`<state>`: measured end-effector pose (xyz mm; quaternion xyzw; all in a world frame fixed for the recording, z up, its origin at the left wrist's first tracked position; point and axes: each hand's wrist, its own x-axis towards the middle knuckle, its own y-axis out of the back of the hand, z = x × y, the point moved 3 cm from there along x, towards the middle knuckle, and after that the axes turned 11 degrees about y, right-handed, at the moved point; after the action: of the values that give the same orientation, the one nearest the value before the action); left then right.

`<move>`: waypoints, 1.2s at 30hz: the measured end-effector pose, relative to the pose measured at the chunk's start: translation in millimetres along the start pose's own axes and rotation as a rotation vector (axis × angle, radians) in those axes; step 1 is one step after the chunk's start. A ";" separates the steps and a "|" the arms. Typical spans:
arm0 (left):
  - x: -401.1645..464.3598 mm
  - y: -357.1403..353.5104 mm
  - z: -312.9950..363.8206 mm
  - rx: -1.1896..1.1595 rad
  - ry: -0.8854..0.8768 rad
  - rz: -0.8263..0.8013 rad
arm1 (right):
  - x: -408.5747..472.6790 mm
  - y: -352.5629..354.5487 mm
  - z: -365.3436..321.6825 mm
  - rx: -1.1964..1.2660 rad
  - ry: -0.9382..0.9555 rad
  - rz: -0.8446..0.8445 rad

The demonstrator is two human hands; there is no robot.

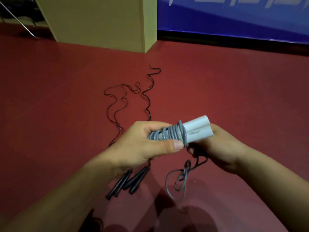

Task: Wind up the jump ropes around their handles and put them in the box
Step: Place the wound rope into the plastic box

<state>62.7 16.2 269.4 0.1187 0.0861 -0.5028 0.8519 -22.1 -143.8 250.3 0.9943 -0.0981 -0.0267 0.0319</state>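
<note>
My left hand (147, 144) grips two pale grey jump rope handles (199, 129) held side by side, with grey rope (168, 133) coiled round them in several turns. My right hand (222, 146) is under the handles' free ends and pinches the loose grey rope, which hangs down in loops (178, 183). A second jump rope lies on the red floor: its black handles (128, 181) are below my left hand and its thin black cord (122, 101) snakes away from me. A tall cardboard box (103, 22) stands at the back.
A blue banner (234, 17) runs along the far right wall. Metal chair legs (18, 19) show at the top left. The red floor (234, 91) stretches between me and the box.
</note>
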 end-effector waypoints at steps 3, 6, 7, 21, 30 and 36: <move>3.6 3.3 0.5 -0.039 0.006 0.123 | -0.6 -3.8 3.7 -0.106 0.004 0.044; 6.9 6.2 -0.9 -0.051 0.004 0.242 | -1.9 -7.0 2.4 -0.195 0.026 0.054; 7.3 6.7 -1.4 -0.058 0.006 0.264 | -1.9 -6.9 3.0 -0.204 0.028 0.055; 13.7 15.0 -16.1 0.028 0.036 0.481 | -10.6 -8.8 -1.9 -0.653 0.115 -0.012; 7.6 19.7 -16.0 0.340 0.116 0.687 | -16.4 -12.1 -4.9 -0.681 0.160 -0.020; 4.6 27.1 -14.8 0.507 0.172 0.764 | -21.2 -14.7 -11.9 -0.713 0.262 -0.038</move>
<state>88.3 29.3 257.2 0.3875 -0.0191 -0.1468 0.9099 -39.3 -124.5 262.1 0.9173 -0.0592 0.0676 0.3878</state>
